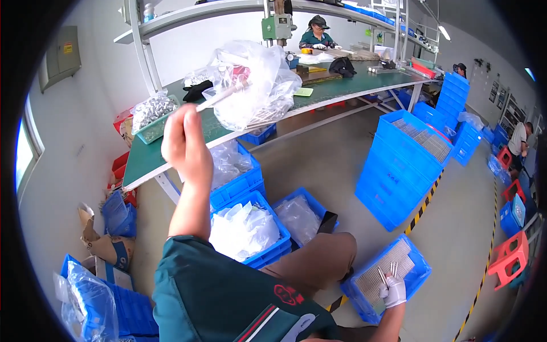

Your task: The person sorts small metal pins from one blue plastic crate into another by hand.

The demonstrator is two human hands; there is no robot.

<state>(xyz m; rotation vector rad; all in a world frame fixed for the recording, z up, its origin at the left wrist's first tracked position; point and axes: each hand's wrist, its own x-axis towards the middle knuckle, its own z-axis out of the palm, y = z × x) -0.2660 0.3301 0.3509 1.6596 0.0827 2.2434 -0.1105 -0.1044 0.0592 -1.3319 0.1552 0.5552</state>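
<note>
My left hand (pixel 187 142) is raised near the table's front edge, its fingers closed on a thin pale rod (pixel 219 98) that points up and to the right. The rod's far end overlaps a large clear plastic bag (pixel 259 85); whether it touches the bag, I cannot tell. Down at the lower right, my right hand (pixel 393 292), in a white glove, is closed on several slim metal rods (pixel 389 269). It is over a blue crate (pixel 420 271) filled with closely packed small metal pieces.
A green-topped table (pixel 325 88) carries a tray of metal parts (pixel 152 117). Stacked blue crates (pixel 393 176) stand at right. Crates with plastic bags (pixel 242 231) sit below the table. A co-worker (pixel 317 37) sits behind it. Red stools (pixel 509 259) are at far right.
</note>
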